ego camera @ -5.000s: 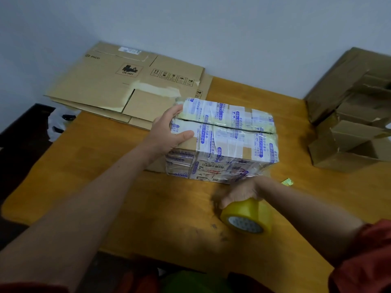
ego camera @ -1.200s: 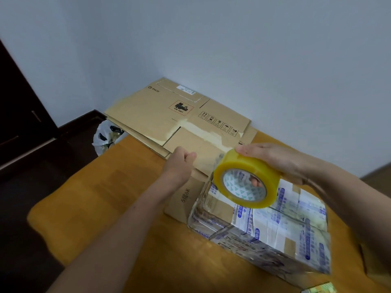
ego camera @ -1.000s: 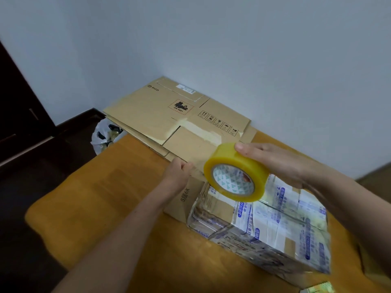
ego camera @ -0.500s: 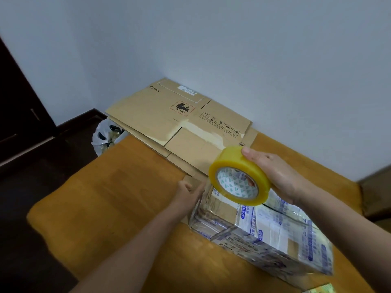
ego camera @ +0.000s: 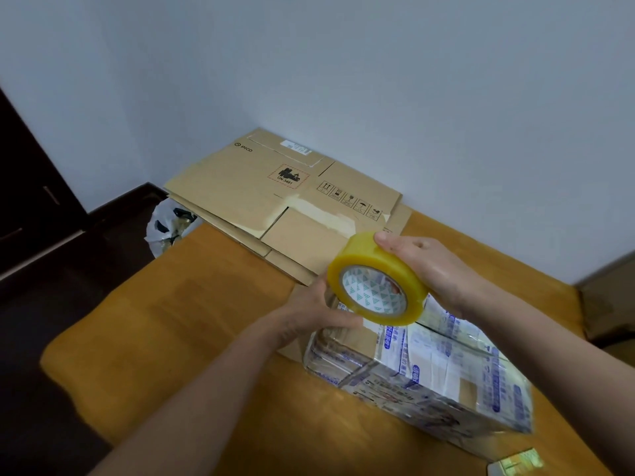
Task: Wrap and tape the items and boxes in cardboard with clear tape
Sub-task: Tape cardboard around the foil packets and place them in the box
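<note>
Cardboard shows only in brown patches on the bundle (ego camera: 426,372), a boxy package whose top and sides are covered with white labels printed in blue and with glossy clear film that catches the light. It lies on the near right part of the table (ego camera: 178,331), with one corner pointing far and left. The tape roll (ego camera: 378,293), yellowish with a white core patterned in green triangles, hangs just above that corner and is tilted so its open face looks toward the camera, probably so the next strip can start at this end. The right hand (ego camera: 433,269) grips the roll from the far right, its fingers curled over the rim, which leaves the roll free to turn and pay out. The left hand (ego camera: 316,310) sits against the roll's near left edge with its thumb lying along the bundle's top. Its fingers are hidden behind the roll, so whether it pinches a loose tape end cannot be told. Flattened cardboard (ego camera: 261,187) leans at the far edge of the table against the wall (ego camera: 343,63), likely stock for more wrapping, and a plastic bag (ego camera: 168,225) sits on the floor to the left.
</note>
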